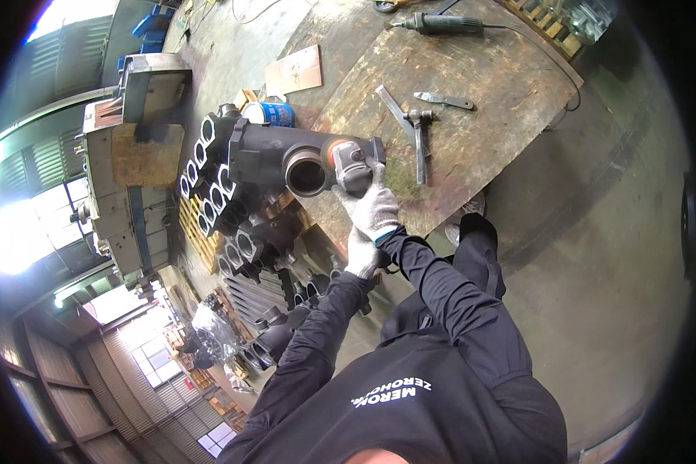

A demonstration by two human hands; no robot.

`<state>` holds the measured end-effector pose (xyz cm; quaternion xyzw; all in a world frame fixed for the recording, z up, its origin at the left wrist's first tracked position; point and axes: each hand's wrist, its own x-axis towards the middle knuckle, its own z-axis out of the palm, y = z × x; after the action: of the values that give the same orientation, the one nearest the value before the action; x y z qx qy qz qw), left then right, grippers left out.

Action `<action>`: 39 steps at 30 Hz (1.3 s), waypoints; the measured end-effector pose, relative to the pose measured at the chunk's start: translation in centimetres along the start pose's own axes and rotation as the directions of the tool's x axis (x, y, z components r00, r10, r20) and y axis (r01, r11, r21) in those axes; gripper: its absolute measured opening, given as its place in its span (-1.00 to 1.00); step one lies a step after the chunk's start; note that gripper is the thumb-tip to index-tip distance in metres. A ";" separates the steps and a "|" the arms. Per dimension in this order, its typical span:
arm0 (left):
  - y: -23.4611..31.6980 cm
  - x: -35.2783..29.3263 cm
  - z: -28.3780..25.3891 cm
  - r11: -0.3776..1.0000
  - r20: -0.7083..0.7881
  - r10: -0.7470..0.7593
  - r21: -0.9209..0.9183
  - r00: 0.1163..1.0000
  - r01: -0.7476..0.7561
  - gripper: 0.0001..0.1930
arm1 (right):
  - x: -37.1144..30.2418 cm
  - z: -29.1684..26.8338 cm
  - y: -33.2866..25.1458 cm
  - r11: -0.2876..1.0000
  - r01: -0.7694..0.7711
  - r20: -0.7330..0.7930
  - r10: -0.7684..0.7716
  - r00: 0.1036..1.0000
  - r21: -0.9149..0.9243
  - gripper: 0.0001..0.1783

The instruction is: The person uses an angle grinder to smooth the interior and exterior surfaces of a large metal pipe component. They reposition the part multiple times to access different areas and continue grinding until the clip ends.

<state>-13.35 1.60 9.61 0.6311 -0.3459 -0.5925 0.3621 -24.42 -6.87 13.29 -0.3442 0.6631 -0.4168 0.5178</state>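
Observation:
With white gloves on, both my hands are on an angle grinder [353, 166] with a grey head and an orange-red disc. My right hand [377, 209] wraps round it just behind the head. Lower down, my left hand [361, 254] is closed at its rear; the right wrist and glove hide part of the fingers and most of the tool's body. The disc side meets the black cast pipe part [267, 155], next to its round, open-mouthed branch [305, 172]. This part lies across the left end of the worn table [472, 69].
On the table are a hammer [420, 143], a flat metal bar [393, 108], a scraper [445, 100], a corded straight grinder [445, 25] and cardboard [294, 69]. A blue can [274, 114] stands behind the part. More black castings [267, 236] sit at the left.

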 end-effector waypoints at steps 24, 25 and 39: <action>-0.2 0.4 1.5 0.987 -0.017 0.077 -0.141 0.997 -0.078 -0.47 | 0.5 0.0 -0.1 0.993 0.024 0.027 -0.021 0.999 -0.113 0.00; 0.1 0.7 1.6 0.974 -0.031 0.035 -0.221 0.999 -0.041 -0.45 | 0.7 0.0 -0.3 0.993 0.030 0.019 -0.028 0.999 -0.116 0.00; -3.4 3.9 1.7 0.971 -0.110 -0.048 -0.240 0.993 0.021 -0.57 | 5.1 0.1 -0.3 0.984 -0.021 0.208 0.058 0.976 -0.176 0.02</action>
<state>-14.82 -0.18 4.70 0.6221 -0.2399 -0.5986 0.4440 -25.51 -11.60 11.53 -0.4169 0.6445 -0.3083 0.5620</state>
